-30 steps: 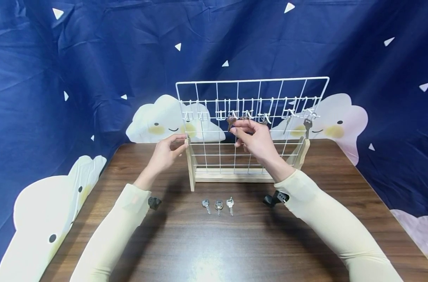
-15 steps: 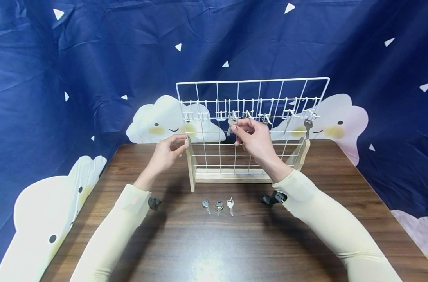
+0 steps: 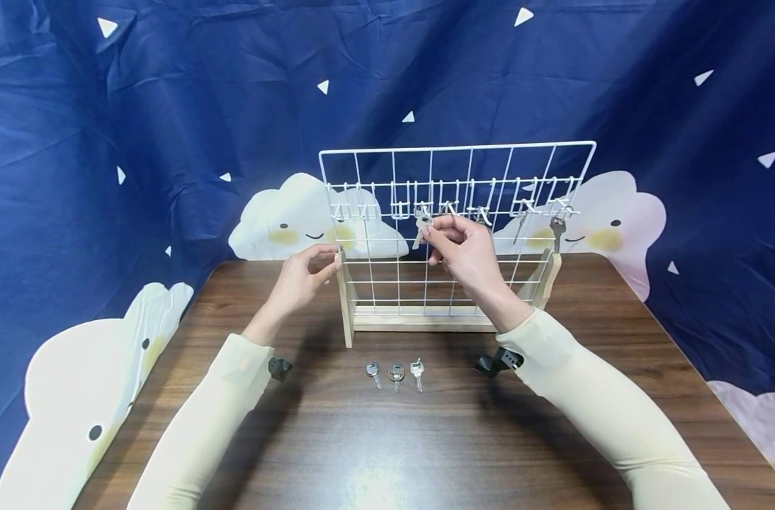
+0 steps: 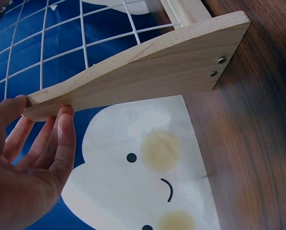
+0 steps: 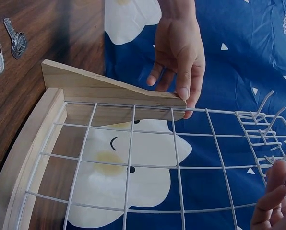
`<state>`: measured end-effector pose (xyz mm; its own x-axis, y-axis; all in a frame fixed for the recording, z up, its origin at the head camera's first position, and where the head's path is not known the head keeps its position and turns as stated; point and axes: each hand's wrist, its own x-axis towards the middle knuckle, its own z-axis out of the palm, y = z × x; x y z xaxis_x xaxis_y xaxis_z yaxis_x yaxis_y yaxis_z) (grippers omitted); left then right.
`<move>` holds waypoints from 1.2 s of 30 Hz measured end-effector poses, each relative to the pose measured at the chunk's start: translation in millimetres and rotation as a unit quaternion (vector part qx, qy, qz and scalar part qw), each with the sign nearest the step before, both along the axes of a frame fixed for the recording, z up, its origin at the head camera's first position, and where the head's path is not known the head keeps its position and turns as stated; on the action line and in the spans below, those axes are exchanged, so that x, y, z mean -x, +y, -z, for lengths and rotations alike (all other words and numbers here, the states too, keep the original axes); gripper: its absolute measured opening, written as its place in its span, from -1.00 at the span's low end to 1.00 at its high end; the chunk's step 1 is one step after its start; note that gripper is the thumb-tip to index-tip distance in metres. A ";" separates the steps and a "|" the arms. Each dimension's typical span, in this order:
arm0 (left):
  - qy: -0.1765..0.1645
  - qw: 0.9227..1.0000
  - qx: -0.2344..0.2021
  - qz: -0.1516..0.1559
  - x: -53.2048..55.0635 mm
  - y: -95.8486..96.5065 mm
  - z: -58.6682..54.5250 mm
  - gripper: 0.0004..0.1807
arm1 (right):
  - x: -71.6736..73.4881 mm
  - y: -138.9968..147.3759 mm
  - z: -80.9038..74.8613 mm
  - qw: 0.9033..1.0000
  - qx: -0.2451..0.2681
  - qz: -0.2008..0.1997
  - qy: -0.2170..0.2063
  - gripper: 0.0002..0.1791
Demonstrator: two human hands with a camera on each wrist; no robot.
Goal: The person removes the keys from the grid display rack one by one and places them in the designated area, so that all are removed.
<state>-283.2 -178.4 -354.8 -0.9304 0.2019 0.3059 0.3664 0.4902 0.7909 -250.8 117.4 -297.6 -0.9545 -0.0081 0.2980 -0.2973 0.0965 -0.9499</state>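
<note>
My right hand [image 3: 467, 255] pinches a silver key [image 3: 421, 232] between thumb and fingers, just below a white hook [image 3: 423, 210] on the wire grid rack [image 3: 457, 146]. Whether the key's ring is around that hook cannot be made out. In the right wrist view, only the fingers [image 5: 272, 206] show at the lower right corner. With thumb on one edge and fingers on the other, my left hand [image 4: 32, 177] holds the end of the rack's wooden side support [image 4: 148, 69]. Three silver keys, among them a ringed one [image 3: 397, 371], lie in a row before the rack.
More keys hang on hooks to the right, one key [image 3: 557, 227] at the far end. Hooks on the left side bear no keys. A wooden crossbar [image 3: 419, 322] joins the rack's feet. Behind the brown table [image 3: 336, 432] hangs a blue cloth [image 3: 234, 92] with clouds.
The key in my right hand has turned from a dark to a brighter face and shifted slightly down and right. My left hand stays on the wooden support.
</note>
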 end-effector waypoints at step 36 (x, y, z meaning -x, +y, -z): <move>0.005 1.000 0.010 -0.006 -0.4 0.1 0.0 -0.62 | -32.7 12.7 -9.9 1.000 0.000 -0.013 0.025 -0.81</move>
